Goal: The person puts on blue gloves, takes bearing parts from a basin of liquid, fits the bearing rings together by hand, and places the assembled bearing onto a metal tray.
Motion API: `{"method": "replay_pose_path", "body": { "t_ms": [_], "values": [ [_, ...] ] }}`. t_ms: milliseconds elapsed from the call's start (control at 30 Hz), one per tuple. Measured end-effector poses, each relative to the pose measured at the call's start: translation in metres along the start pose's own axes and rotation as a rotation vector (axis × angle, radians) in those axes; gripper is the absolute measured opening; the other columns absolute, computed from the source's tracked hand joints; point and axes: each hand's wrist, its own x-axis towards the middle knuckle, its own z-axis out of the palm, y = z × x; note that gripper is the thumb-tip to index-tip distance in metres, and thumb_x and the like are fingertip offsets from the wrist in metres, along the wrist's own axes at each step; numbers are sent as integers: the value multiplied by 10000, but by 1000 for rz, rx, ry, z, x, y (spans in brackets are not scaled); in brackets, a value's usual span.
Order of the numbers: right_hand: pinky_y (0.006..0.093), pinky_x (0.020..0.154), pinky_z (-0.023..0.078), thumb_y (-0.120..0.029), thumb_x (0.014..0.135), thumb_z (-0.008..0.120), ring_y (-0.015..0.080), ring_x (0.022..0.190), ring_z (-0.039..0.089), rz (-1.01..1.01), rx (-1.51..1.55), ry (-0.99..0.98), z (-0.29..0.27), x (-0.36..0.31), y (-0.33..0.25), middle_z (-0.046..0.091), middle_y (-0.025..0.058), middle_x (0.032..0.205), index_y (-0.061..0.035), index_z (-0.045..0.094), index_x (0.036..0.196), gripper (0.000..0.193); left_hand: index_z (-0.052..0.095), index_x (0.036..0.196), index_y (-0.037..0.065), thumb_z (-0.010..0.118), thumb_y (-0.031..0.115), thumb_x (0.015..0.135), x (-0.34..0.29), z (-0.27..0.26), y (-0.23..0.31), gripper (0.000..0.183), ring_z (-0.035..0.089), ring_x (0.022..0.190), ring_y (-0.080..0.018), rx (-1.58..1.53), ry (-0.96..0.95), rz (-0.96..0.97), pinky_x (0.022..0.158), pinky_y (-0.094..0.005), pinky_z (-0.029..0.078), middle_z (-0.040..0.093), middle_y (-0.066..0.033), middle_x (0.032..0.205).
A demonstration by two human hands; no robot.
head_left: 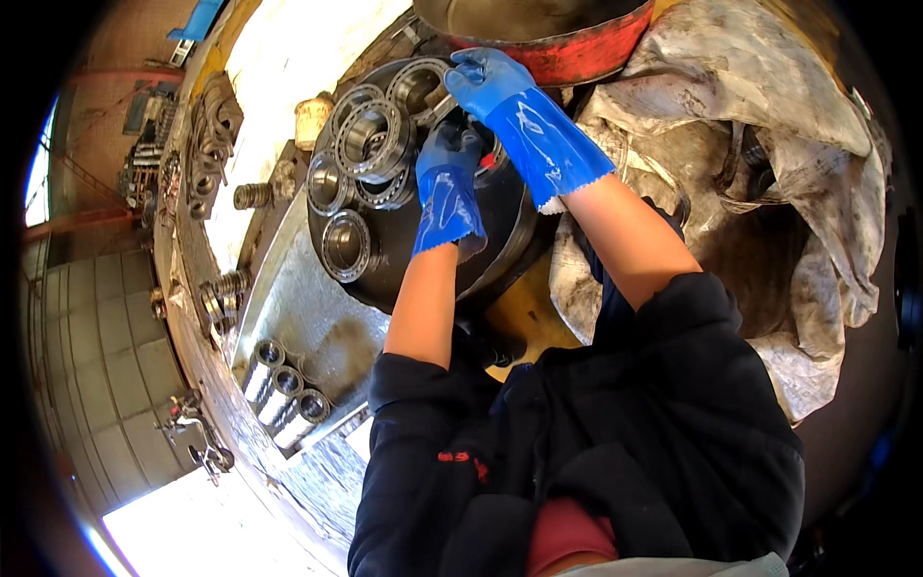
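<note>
Both my hands wear long blue rubber gloves and work over a round black pan (413, 245) that bears several steel bearings. My left hand (450, 159) is closed low among them, its fingertips largely hidden; what it holds does not show. Just above and to the right, my right hand (488, 82) has its fingers curled beside a large bearing (420, 87) at the pan's far side. Its grip is partly hidden too. A small red piece (487, 161) shows between the gloves. Left of my hands, one bearing (373, 139) lies on top of others, and another bearing (346, 246) sits at the near left.
A red-sided round tub (591, 53) stands at the far side. Dirty pale sacking (817, 106) heaps up on the right. Stacked bearing rings (286, 381) stand on a metal sheet (322, 332) at the left, with more ring stacks (226, 293) beyond.
</note>
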Motion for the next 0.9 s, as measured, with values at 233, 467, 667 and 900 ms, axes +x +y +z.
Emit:
{"method": "replay_pose_path", "body": {
  "t_ms": [233, 467, 667, 900],
  "values": [
    [374, 903, 552, -398, 884, 705, 266, 979, 722, -149, -225, -450, 62, -46, -2, 754, 126, 1045, -41, 693, 1196, 474, 724, 1141, 55, 617, 203, 1001, -60, -100, -82, 230, 717, 817, -215, -511, 297, -2, 726, -338, 571, 756, -95, 953],
    [427, 866, 571, -489, 817, 734, 358, 960, 704, -565, -804, -796, 149, -132, 68, 741, 163, 1022, -101, 655, 1243, 582, 615, 1315, 142, 521, 289, 1041, -97, -170, -204, 325, 706, 1079, -268, -1274, 417, -321, 773, -367, 555, 692, -108, 1294],
    [436, 1091, 445, -431, 762, 799, 373, 1273, 558, -599, -899, -1117, 187, -156, 94, 607, 200, 1348, -50, 563, 1343, 734, 628, 1281, 153, 528, 282, 1032, -100, -145, -256, 297, 711, 1072, -270, -1416, 411, -410, 750, -377, 558, 710, -100, 1269],
    [432, 1067, 447, -409, 724, 817, 358, 1233, 576, -462, -1072, -1184, 200, -166, 54, 617, 198, 1305, -28, 537, 1364, 796, 591, 1348, 150, 469, 338, 1047, -77, -188, -236, 375, 664, 1180, -240, -1682, 361, -387, 844, -337, 546, 652, -68, 1378]
  ]
}}
